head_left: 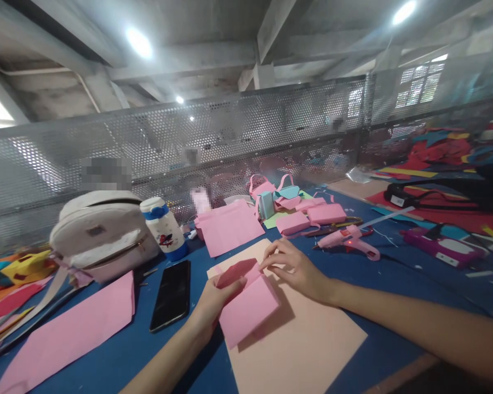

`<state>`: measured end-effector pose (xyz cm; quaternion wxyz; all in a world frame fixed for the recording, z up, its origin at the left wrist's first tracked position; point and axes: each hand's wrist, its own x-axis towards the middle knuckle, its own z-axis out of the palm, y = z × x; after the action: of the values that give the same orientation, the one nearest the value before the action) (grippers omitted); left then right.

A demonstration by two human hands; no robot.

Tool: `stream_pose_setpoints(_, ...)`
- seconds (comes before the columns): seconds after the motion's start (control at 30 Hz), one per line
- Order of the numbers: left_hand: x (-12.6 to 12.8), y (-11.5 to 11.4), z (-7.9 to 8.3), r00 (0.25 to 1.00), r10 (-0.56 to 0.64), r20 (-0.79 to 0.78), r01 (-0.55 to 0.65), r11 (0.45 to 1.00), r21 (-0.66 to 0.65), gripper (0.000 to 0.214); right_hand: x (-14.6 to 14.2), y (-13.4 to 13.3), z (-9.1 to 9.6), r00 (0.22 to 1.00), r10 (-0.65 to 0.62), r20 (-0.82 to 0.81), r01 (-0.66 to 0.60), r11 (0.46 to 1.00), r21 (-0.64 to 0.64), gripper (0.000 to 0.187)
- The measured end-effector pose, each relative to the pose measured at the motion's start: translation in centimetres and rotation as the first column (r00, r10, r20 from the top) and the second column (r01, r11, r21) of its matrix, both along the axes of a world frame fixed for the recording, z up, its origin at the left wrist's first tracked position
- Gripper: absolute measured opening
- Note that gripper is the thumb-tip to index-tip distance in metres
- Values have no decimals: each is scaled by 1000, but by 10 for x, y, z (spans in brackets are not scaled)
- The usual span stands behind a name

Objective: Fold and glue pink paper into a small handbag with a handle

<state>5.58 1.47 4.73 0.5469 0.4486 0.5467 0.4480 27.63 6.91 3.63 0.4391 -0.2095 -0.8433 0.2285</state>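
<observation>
A folded piece of pink felt (248, 309) is held over a peach sheet (304, 350) on the blue table. My left hand (216, 301) grips its left side, thumb on top and the other fingers mostly behind it. At its upper right edge, my right hand (293, 268) pinches the felt between thumb and fingertips. The piece stands partly open at the top, with a darker pink inner face showing. To the right of my right hand lies a pink glue gun (347, 241) with a glue stick in its back and a small red light on.
A black phone (171, 295), a white bottle (164, 227) and a white backpack (107, 235) stand or lie at left. Pink sheets (232, 224) and small pink felt bags (291, 221) are behind my hands. A purple device (443, 246) is at right. A perforated metal screen (230, 137) borders the table.
</observation>
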Motion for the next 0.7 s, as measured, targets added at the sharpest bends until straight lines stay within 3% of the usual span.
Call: stream_pose_setpoints(0.7, -1, 2, -5, 999, 35, 27, -35, 999, -3, 47, -1, 1, -2, 998, -41, 48, 40, 999, 16, 18)
